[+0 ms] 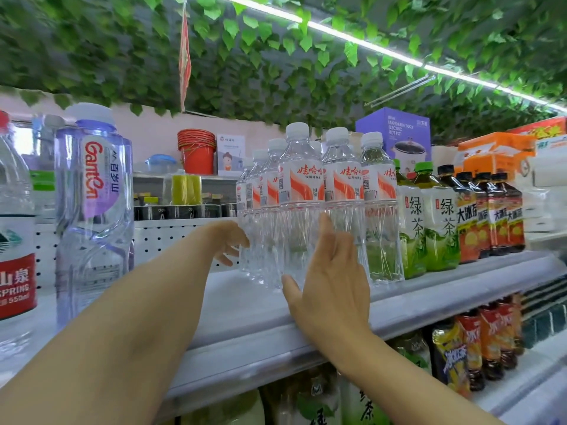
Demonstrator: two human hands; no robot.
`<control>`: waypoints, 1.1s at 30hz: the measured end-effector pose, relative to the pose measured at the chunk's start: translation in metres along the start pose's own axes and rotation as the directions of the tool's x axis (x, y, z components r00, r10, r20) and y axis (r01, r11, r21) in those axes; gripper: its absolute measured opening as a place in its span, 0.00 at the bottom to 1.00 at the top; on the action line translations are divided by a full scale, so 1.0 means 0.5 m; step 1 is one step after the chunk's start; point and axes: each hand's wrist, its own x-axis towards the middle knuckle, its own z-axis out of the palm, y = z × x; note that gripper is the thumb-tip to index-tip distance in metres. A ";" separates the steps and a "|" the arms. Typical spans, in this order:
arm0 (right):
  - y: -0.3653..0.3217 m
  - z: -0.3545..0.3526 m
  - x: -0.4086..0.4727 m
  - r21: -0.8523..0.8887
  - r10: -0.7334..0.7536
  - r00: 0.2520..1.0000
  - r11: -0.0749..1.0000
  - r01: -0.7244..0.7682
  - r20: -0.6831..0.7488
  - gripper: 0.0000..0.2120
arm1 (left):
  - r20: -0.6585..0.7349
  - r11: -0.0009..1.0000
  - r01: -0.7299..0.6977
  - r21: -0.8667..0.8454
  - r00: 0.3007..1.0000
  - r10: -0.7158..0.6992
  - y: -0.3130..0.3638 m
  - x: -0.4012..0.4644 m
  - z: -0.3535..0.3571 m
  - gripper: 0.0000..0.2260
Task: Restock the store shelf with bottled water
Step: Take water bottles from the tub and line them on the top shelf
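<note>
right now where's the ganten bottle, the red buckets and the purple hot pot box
Ganten bottle (95,191), head view, on its label
red buckets (196,151), head view, on the stack's side
purple hot pot box (395,130), head view, on its front face

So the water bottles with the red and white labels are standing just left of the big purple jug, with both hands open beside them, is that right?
Not quite. The water bottles stand right of the purple jug, as the head view shows. Both hands, left and right, are open beside them.

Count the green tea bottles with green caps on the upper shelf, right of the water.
2 clearly show: one green tea bottle beside the water bottles, another to its right. More may be hidden behind them.
</note>
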 end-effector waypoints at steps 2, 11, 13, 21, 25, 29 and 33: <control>0.000 -0.003 -0.001 -0.009 0.007 1.000 1.000 -0.007 0.012 0.45 | -0.044 0.999 0.009 0.052 0.999 -0.007 0.000 -0.017 -0.005 0.24; -0.012 -0.025 -0.014 0.053 0.110 0.990 0.992 -0.115 0.089 0.45 | -0.168 0.954 -0.038 0.299 0.982 0.092 -0.001 -0.167 -0.018 0.26; -0.014 -0.035 -0.023 0.094 0.132 0.986 0.985 -0.141 0.102 0.44 | -0.176 0.961 -0.053 0.273 0.979 0.104 -0.007 -0.214 -0.016 0.27; -0.027 -0.076 -0.088 0.163 0.085 0.984 0.981 -0.110 0.156 0.35 | -0.267 0.980 -0.162 0.116 0.945 0.188 -0.034 -0.431 0.001 0.23; -0.037 -0.086 -0.141 0.243 -0.062 0.977 0.970 0.011 0.204 0.34 | -0.397 0.984 -0.134 0.114 0.902 0.169 -0.059 -0.527 0.019 0.21; -0.045 -0.089 -0.210 0.333 -0.200 0.946 0.937 0.108 0.256 0.33 | -0.551 0.988 -0.074 0.138 0.823 0.139 -0.105 -0.623 0.060 0.19; -0.060 -0.072 -0.291 0.382 -0.288 0.906 0.910 0.160 0.309 0.34 | -0.694 0.982 0.025 0.189 0.711 0.115 -0.170 -0.720 0.112 0.15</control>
